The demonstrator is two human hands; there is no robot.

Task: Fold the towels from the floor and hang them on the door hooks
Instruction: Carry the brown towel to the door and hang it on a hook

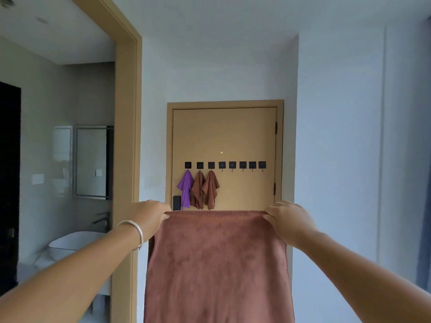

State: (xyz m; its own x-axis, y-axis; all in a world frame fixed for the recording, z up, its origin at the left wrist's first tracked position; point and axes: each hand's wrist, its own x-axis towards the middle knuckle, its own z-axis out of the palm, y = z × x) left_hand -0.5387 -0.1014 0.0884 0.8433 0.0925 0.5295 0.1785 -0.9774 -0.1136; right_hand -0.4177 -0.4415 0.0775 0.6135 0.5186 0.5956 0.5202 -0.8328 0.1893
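A brown towel (218,264) is held up by its top corners, hanging flat: the left corner is pinched by the left hand (149,215), the right by the right hand (288,217), fingers curled over the edge. Beyond, on the door (247,136), eight hooks (242,165) are mounted; a purple towel (185,190) and two brown towels (205,191) hang from the leftmost three.

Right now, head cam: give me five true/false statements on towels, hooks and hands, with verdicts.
1. Both the left hand and the right hand grip the top edge of the brown towel. True.
2. Four towels hang on the door. False: three hang there, a purple towel and two hung brown towels.
3. The row of hooks has eight, five bare. True.
4. The held towel is purple. False: brown.
5. The bracelet is on the right wrist. False: left.
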